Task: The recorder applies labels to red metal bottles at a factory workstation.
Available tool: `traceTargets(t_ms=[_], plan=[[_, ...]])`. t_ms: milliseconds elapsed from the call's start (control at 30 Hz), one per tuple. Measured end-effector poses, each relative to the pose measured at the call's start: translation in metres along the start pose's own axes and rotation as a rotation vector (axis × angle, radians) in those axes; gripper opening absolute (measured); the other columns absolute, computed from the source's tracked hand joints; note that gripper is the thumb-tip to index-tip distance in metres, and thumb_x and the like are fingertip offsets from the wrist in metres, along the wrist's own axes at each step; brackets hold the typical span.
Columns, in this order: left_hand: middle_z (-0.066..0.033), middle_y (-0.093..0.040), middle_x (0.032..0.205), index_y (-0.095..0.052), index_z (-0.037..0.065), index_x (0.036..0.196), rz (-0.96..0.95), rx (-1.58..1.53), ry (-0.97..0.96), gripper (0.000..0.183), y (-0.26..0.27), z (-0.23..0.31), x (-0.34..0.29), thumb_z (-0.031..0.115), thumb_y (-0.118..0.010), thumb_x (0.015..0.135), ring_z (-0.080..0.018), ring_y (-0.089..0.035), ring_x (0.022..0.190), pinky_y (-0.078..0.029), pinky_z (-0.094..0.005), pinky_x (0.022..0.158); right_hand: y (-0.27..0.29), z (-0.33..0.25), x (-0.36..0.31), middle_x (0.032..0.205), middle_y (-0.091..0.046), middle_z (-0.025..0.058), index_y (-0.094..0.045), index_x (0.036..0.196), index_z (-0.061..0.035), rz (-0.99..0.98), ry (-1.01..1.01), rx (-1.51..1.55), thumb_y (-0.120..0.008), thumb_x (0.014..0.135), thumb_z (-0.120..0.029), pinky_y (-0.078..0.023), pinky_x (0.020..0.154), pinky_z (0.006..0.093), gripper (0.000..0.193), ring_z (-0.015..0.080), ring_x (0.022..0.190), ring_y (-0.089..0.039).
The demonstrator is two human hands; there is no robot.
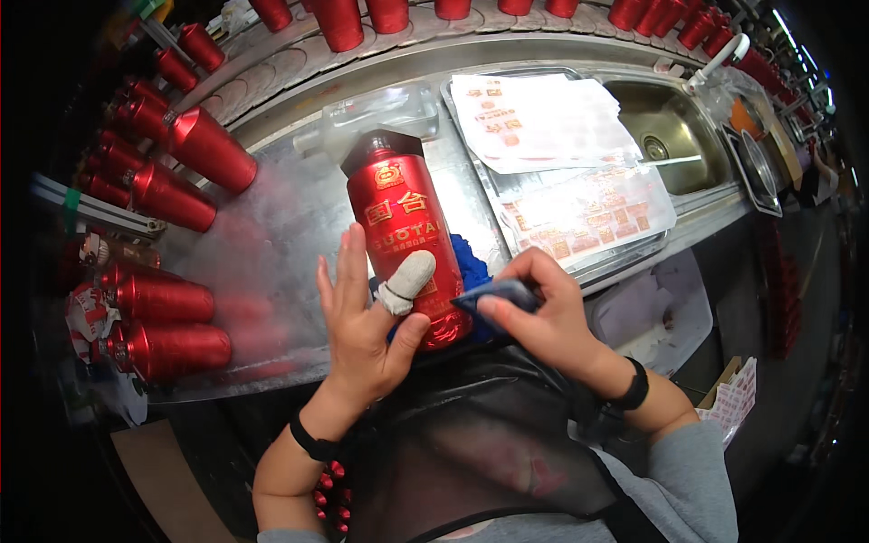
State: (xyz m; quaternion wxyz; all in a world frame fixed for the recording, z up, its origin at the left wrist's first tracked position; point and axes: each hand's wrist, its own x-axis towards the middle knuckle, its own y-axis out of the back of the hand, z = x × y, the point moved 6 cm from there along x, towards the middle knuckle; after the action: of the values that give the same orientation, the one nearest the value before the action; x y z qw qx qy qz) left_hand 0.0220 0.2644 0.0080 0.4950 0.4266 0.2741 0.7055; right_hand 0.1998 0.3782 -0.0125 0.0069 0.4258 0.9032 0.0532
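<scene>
A glossy red bottle (405, 213) with gold print and a dark angular end lies on the metal table in front of me, its other end toward me. Bunched blue cloth (472, 262) shows beside and under it. My left hand (360, 330) is open, fingers spread, at the bottle's left side; a white cover wraps its index finger, which rests over the bottle's lower front. In my right hand (549, 312) a flat dark blue scraper (507, 293) is gripped, its pointed corner at the bottle's lower right side.
Several red bottles (176, 323) lie along the left. Others stand on the curved conveyor (299, 65) behind. Label sheets (588, 213) lie on a metal tray (493, 195) at right, near a sink (711, 172). A clear plastic container (380, 113) sits behind the bottle.
</scene>
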Motion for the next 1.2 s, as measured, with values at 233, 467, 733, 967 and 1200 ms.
traceTargets(t_ms=[233, 467, 733, 967, 1200], plan=[[-0.0269, -0.023, 0.160, -0.072, 0.029, 0.122, -0.094, 0.190, -0.099, 0.036, 0.005, 0.013, -0.003, 0.044, -0.063, 0.090, -0.0543, -0.018, 0.144, -0.003, -0.0730, 0.109, 0.011, 0.018, -0.001, 0.085, -0.063, 0.0012, -0.057, 0.095, -0.0025, 0.038, -0.194, 0.095, -0.076, 0.086, -0.006, -0.046, 0.068, 0.0207, 0.021, 0.0049, 0.077, -0.056], [-0.0276, -0.017, 0.161, -0.071, 0.030, 0.123, -0.094, 0.105, -0.044, 0.037, -0.002, 0.002, -0.039, 0.047, -0.060, 0.092, -0.0546, -0.011, 0.146, 0.001, -0.0730, 0.109, 0.000, 0.008, -0.009, 0.090, -0.062, -0.0003, -0.056, 0.099, -0.0053, -0.011, -0.170, 0.182, -0.078, 0.085, -0.007, -0.049, 0.069, 0.0192, 0.026, 0.0038, 0.079, -0.059], [-0.0280, -0.020, 0.160, -0.070, 0.024, 0.124, 0.003, 0.060, -0.067, 0.037, 0.007, -0.003, 0.014, 0.042, -0.057, 0.095, -0.0513, -0.012, 0.148, 0.003, -0.0667, 0.114, -0.006, 0.003, -0.007, 0.088, -0.059, 0.0001, -0.059, 0.098, -0.0053, 0.017, -0.077, -0.067, -0.076, 0.087, -0.016, -0.047, 0.071, 0.0233, 0.023, 0.0058, 0.082, -0.054], [-0.0283, -0.023, 0.159, -0.071, 0.026, 0.121, -0.040, 0.208, -0.148, 0.035, 0.010, 0.013, -0.004, 0.039, -0.060, 0.091, -0.0532, -0.012, 0.147, 0.004, -0.0674, 0.114, -0.018, 0.015, -0.008, 0.090, -0.056, 0.0014, -0.057, 0.096, -0.0047, -0.073, -0.051, 0.023, -0.076, 0.086, -0.016, -0.044, 0.078, 0.0237, 0.024, 0.0079, 0.086, -0.051], [-0.0257, -0.019, 0.162, -0.056, 0.022, 0.140, -0.012, 0.081, -0.072, 0.054, 0.003, 0.007, -0.029, 0.054, -0.050, 0.097, -0.0561, -0.009, 0.146, -0.002, -0.0706, 0.113, 0.002, -0.007, -0.006, 0.086, -0.056, 0.0014, -0.057, 0.094, -0.0040, 0.054, -0.009, 0.033, -0.076, 0.084, -0.015, -0.043, 0.075, 0.0252, 0.024, 0.0081, 0.083, -0.051]])
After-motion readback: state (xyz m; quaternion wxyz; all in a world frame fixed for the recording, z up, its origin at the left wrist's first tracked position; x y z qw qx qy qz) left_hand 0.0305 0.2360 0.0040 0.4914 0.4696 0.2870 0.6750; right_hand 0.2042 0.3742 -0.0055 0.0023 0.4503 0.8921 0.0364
